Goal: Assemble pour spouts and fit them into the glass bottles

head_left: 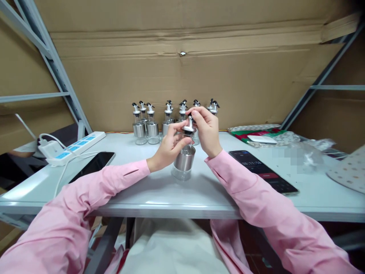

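A glass bottle [184, 161] with a steel band round its body stands upright near the middle of the white table [142, 194]. My left hand [169, 146] is closed round the bottle's neck, just under the silver pourer top [188, 128]. The fingers of my right hand [207, 129] pinch the dark tip of that pourer from above and from the right. The pourer sits at the mouth of the bottle; my fingers partly cover it. Behind my hands stand several similar bottles [153, 127] with silver and black pourers.
A white power strip [82, 144] with plugs and cables and a dark phone [95, 164] are on the left. On the right lie a phone showing a timer [262, 171], a colourful cloth bag [256, 135] and clear plastic wrapping [310, 152]. Cardboard [182, 80] walls the back.
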### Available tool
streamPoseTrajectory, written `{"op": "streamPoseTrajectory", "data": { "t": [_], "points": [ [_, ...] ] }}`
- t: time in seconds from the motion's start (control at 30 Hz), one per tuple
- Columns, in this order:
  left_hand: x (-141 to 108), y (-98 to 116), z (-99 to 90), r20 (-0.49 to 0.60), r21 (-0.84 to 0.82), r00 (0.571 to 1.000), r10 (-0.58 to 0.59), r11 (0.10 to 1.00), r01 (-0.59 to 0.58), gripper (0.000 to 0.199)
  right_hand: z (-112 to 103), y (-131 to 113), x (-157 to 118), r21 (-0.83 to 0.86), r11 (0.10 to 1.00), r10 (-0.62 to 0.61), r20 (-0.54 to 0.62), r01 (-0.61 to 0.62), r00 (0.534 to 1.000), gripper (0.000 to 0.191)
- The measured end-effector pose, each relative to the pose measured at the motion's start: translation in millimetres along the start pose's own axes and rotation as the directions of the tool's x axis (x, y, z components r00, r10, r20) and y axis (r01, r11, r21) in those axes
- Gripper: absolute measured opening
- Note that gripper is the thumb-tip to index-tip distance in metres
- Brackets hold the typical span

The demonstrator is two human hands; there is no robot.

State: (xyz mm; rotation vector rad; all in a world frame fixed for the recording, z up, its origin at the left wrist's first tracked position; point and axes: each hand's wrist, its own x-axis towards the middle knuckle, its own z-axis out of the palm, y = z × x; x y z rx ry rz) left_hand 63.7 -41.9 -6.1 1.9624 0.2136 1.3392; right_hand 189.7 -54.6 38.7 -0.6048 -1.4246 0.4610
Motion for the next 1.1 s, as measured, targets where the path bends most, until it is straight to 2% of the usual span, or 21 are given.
{"op": "streamPoseTrajectory", "data": {
  "t": [0.13, 0.33, 0.5, 0.6, 0.7, 0.8, 0.87, 0.97, 1.1],
  "points": [
    [-0.7, -2.9, 0.9, 0.013, -0.017, 0.999, 0.034, 0.999, -0.034, 0.037, -1.4, 3.4, -4.8, -0.007, 1.0, 0.001, -0.008, -0.001, 1.0, 0.023],
    [-2.2, -8.9, 3.1, -0.034, -0.015, 0.998, 0.059, 0.998, -0.06, 0.034, 2.1, 2.1, -8.3, -0.099, 0.994, -0.055, -0.024, 0.052, 0.998, 0.026],
    [-4.1, -14.5, 2.8, -0.083, 0.099, 0.988, 0.132, 0.987, -0.124, 0.032, 7.7, 11.7, -13.3, -0.137, 0.988, -0.081, -0.041, 0.075, 0.996, 0.027],
    [-4.6, -14.3, 2.6, -0.076, 0.151, 0.982, 0.174, 0.975, -0.161, 0.029, 10.2, 14.0, -16.4, -0.135, 0.989, -0.067, -0.036, 0.061, 0.997, 0.027],
    [-7.2, -14.8, -2.5, -0.076, 0.183, 0.977, 0.199, 0.966, -0.183, 0.027, 12.5, 11.8, -17.9, -0.126, 0.99, -0.056, 0.008, 0.057, 0.998, 0.029],
    [-12.2, -22.0, -21.6, -0.118, 0.28, 0.973, 0.197, 0.947, -0.158, 0.029, 12.4, 12.1, -15.5, -0.147, 0.986, -0.061, 0.139, 0.081, 0.988, 0.03],
    [-15.0, -30.2, -42.1, -0.179, 0.378, 0.965, 0.189, 0.919, -0.11, 0.035, 7.9, 13.3, -12.8, -0.19, 0.977, -0.066, 0.172, 0.099, 0.983, 0.033],
    [-16.7, -43.1, -73.7, -0.238, 0.563, 0.96, 0.147, 0.826, 0.013, 0.048, -9.7, 6.1, -12.9, -0.279, 0.954, -0.086, 0.089, 0.108, 0.992, 0.038],
    [-15.4, -56.4, -101.1, -0.229, 0.687, 0.963, 0.143, 0.724, 0.056, 0.07, -49.7, -30.8, -26.5, -0.339, 0.929, -0.154, 0.013, 0.149, 0.988, 0.032]
  ]
}}
